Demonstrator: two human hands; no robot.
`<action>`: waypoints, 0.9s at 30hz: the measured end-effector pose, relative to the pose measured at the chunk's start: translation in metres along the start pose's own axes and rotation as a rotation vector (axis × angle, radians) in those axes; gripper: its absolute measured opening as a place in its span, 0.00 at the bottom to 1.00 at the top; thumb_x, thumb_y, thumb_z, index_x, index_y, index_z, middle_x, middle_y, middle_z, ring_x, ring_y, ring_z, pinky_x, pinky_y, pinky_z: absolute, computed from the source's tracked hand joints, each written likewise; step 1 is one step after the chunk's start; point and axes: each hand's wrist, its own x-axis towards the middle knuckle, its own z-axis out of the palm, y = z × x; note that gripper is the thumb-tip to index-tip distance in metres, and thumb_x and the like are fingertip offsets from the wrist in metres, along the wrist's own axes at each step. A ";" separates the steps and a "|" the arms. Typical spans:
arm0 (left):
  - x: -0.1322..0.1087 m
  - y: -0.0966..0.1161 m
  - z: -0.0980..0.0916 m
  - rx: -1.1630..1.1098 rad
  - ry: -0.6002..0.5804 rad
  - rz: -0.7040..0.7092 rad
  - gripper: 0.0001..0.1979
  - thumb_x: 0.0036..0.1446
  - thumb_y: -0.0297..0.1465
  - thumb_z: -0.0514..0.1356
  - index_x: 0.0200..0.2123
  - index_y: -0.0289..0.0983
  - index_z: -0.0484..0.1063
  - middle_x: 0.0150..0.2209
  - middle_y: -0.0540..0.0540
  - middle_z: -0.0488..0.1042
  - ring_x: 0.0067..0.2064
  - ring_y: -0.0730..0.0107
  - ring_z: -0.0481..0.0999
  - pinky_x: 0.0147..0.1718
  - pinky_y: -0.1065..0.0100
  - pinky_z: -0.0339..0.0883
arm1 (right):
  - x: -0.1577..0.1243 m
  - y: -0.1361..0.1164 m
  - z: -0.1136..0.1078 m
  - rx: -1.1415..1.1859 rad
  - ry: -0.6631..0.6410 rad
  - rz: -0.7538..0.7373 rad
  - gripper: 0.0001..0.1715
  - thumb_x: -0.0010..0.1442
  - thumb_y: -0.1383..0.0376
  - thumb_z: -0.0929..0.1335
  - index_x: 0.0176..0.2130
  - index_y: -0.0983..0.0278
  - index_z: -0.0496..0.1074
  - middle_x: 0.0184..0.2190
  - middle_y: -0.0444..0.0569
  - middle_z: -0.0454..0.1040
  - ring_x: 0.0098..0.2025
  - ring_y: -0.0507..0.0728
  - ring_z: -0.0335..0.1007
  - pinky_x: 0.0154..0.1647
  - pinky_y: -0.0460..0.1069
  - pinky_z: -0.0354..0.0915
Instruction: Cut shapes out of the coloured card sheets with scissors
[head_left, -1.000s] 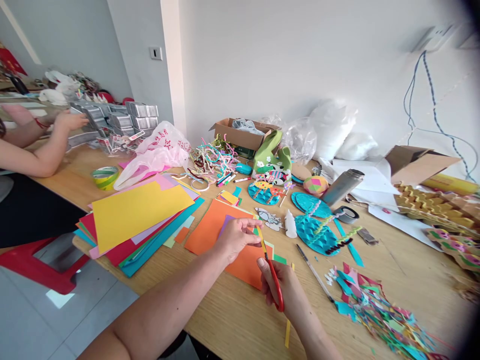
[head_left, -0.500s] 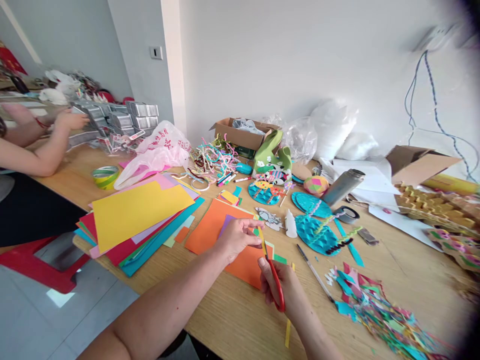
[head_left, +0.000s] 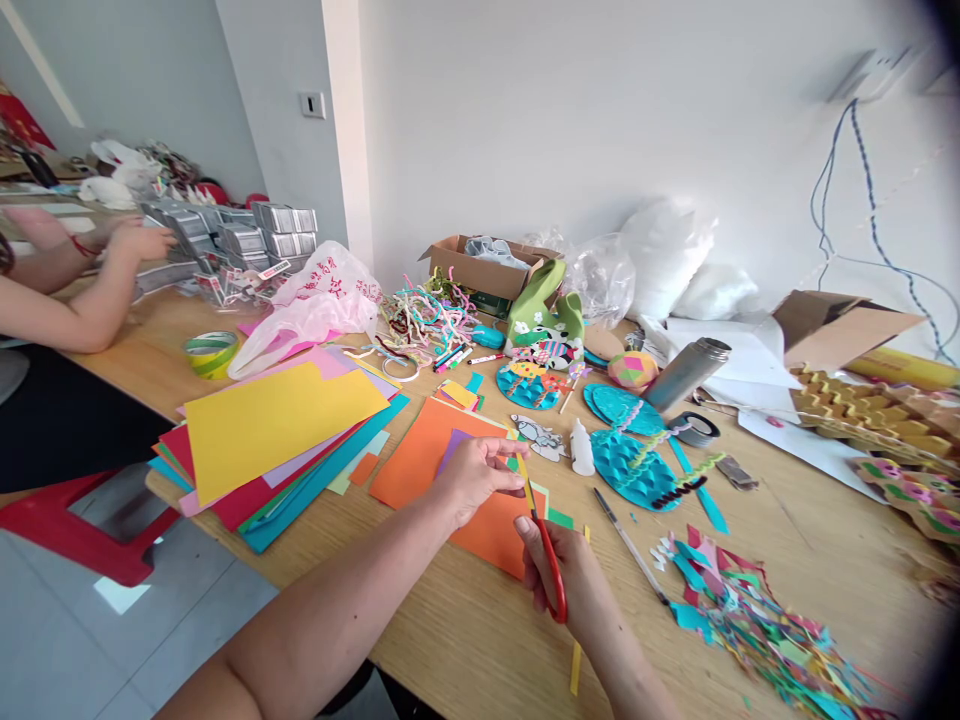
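Note:
My right hand point(head_left: 566, 580) is closed round the red handles of a pair of scissors point(head_left: 550, 565), blades pointing up and away. My left hand point(head_left: 474, 476) pinches a narrow yellow paper strip point(head_left: 523, 480) that runs into the scissor blades. Both hands hover over an orange paper sheet point(head_left: 435, 460) lying on the wooden table point(head_left: 465, 640). A cut yellow strip point(head_left: 575, 668) lies on the table by my right wrist.
A fanned stack of coloured paper point(head_left: 277, 430) lies to the left. Teal paper-plate crafts point(head_left: 634, 465), a glue bottle point(head_left: 580, 448), a pen point(head_left: 630, 545) and a heap of paper scraps point(head_left: 757, 620) sit to the right. Another person's arms point(head_left: 82, 290) work at the far left.
My hands have hardly moved; the scissors have shifted very slightly along the yellow strip. The other person's hands stay by the silver boxes.

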 end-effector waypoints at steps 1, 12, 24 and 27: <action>0.000 0.000 0.000 -0.002 0.000 0.003 0.20 0.36 0.22 0.67 0.38 0.33 0.79 0.22 0.54 0.70 0.25 0.74 0.74 0.33 0.66 0.72 | 0.000 0.000 0.000 0.000 -0.001 -0.001 0.32 0.52 0.38 0.65 0.21 0.62 0.59 0.12 0.40 0.64 0.10 0.47 0.58 0.11 0.42 0.50; 0.000 0.000 -0.001 -0.006 0.012 0.023 0.19 0.37 0.21 0.65 0.37 0.34 0.80 0.27 0.50 0.74 0.26 0.76 0.73 0.32 0.69 0.72 | 0.000 0.001 -0.001 -0.041 -0.010 -0.021 0.32 0.55 0.39 0.64 0.21 0.62 0.60 0.13 0.41 0.66 0.11 0.48 0.60 0.12 0.43 0.50; -0.002 0.002 0.002 -0.007 0.008 0.005 0.20 0.35 0.21 0.68 0.37 0.33 0.80 0.33 0.46 0.78 0.26 0.77 0.73 0.33 0.67 0.72 | 0.001 0.004 -0.002 -0.020 -0.020 -0.042 0.31 0.55 0.40 0.64 0.21 0.62 0.60 0.13 0.41 0.66 0.11 0.49 0.62 0.12 0.43 0.51; -0.002 0.001 0.002 -0.007 0.008 0.004 0.20 0.36 0.21 0.68 0.38 0.33 0.80 0.32 0.47 0.78 0.25 0.77 0.74 0.33 0.68 0.72 | 0.001 0.005 -0.001 -0.012 -0.018 -0.037 0.30 0.55 0.41 0.65 0.21 0.62 0.59 0.13 0.41 0.65 0.11 0.49 0.61 0.11 0.43 0.51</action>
